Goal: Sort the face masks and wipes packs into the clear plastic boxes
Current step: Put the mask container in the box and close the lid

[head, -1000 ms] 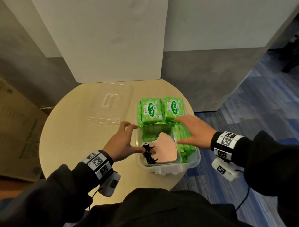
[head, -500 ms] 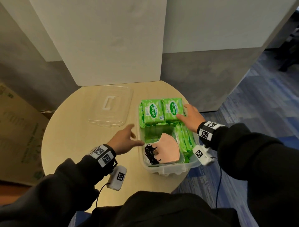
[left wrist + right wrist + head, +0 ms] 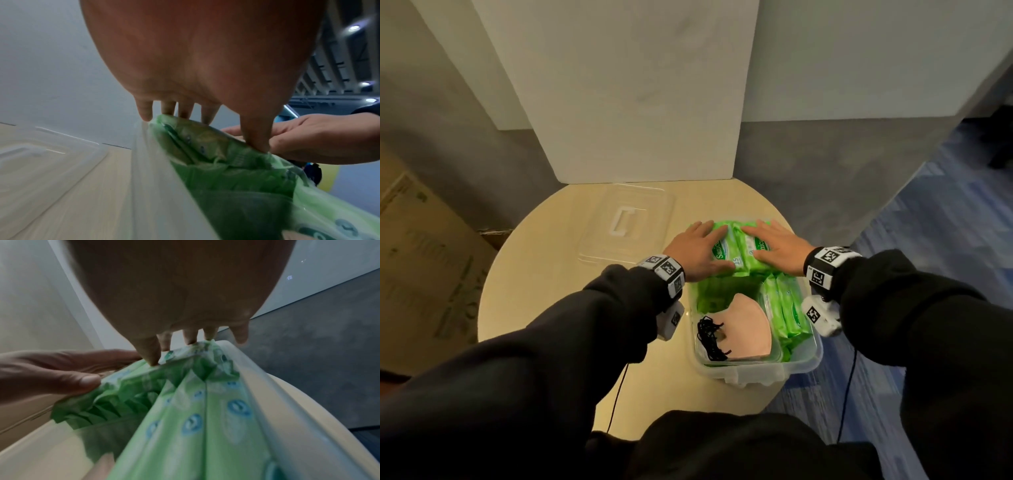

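left hand [image 3: 697, 248]: fingers flat, pressing green plastic wipes packs [image 3: 736, 251] | right hand [image 3: 779, 248]: likewise flat on them | clear plastic box [image 3: 813, 356] (pink face mask [image 3: 743, 330] inside)

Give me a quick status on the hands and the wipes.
Both hands flat, left hand and right hand pressing two wipes packs into clear box. Nothing blocking.

A round pale wood table [image 3: 524, 308] stands against white panels [image 3: 626, 85] on blue carpet [image 3: 945, 212].
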Motion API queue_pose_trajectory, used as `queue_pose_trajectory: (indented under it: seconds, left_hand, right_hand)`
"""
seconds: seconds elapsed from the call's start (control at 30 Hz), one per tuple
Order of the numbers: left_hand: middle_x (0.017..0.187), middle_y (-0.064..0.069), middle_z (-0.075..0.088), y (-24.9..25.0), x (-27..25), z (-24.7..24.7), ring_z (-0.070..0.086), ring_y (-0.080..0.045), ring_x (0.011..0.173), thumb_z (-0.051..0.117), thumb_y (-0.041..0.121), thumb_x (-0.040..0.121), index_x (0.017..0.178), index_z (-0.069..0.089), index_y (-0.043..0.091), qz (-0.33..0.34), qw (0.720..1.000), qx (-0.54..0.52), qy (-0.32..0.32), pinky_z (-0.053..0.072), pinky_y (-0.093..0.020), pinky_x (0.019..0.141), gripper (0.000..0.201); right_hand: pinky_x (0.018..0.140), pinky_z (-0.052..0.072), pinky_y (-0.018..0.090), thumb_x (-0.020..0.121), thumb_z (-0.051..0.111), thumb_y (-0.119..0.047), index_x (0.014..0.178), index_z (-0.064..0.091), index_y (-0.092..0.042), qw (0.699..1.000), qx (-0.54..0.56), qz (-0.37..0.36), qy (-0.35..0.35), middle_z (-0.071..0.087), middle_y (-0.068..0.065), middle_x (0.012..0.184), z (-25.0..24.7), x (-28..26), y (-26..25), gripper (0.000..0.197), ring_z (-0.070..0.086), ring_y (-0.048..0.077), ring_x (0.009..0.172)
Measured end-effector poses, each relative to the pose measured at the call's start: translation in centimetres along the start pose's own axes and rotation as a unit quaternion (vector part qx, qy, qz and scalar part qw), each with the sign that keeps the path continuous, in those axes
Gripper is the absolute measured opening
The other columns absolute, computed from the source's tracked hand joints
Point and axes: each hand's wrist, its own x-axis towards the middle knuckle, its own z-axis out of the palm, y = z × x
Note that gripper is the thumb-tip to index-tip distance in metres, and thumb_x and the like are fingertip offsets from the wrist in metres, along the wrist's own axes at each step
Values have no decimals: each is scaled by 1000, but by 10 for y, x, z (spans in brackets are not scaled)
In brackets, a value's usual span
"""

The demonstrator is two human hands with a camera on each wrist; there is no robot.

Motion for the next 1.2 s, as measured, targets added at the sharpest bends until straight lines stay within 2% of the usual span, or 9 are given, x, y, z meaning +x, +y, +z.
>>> queue_pose_trajectory:
  seconds: [0.13,0.23,0.5,0.63,0.77,0.9,1.03,1.1,1.2]
  left_hand:
    - [174,-2,2,-3,0,10,2,-26,160,38,84,90,165,1,34,41,998,44,-31,14,-51,128,98]
    - [174,1,-6,-1,1,9,-5,-24,160,29,85,91,164,-8,37,26,995,73,-55,6,-55,128,95]
    - [173,-1,-13,4,-1,6,-12,-28,159,27,84,92,163,-12,37,-3,994,86,-71,-3,-57,127,94]
    - [172,0,-17,0,0,5,-15,-27,159,30,82,93,163,-13,37,2,995,63,-75,-2,-57,127,93]
    - [172,2,-19,-5,1,6,-17,-26,158,31,83,92,162,-14,37,4,995,52,-83,0,-59,127,95]
    - [171,3,-20,-6,3,7,-18,-25,158,31,83,92,162,-15,37,10,996,44,-83,0,-58,127,95]
    - [171,3,-21,-8,4,7,-19,-25,158,31,85,91,161,-16,38,9,995,42,-91,-2,-58,127,96]
    - [171,4,-22,-9,5,8,-20,-25,157,31,85,91,161,-17,39,8,995,40,-94,-4,-58,126,97]
    - [171,4,-22,-8,8,6,-20,-24,157,34,85,90,162,-15,40,2,994,30,-106,-4,-58,126,98]
  right_hand:
    - [126,11,53,105,41,-45,160,12,-43,999,-35,-6,14,7,6,171,13,4,9,62,0,28,158]
    - [122,18,61,105,34,-53,159,6,-47,997,-74,5,19,5,0,171,16,3,8,61,2,26,158]
    - [122,17,60,102,33,-59,159,8,-46,993,-116,-9,18,15,1,170,9,0,8,63,11,25,156]
    - [124,7,60,103,31,-57,160,3,-45,993,-121,2,4,6,1,171,10,-4,3,64,3,25,157]
    - [123,5,62,102,31,-60,159,0,-46,993,-116,10,-18,-2,-1,171,11,-7,2,67,-3,26,158]
    - [124,13,57,101,31,-61,160,-3,-43,993,-115,-5,-31,-2,2,171,11,-5,6,70,-1,27,158]
    - [122,26,50,99,45,-58,163,5,-22,994,-105,-9,-20,14,6,170,-1,-1,3,84,17,27,156]
    - [122,27,50,99,47,-57,163,8,-18,994,-108,-11,-21,13,5,170,-2,-1,3,84,17,25,156]
    - [123,24,50,99,48,-55,163,11,-21,996,-83,-3,-33,10,1,171,-2,-1,3,81,11,23,157]
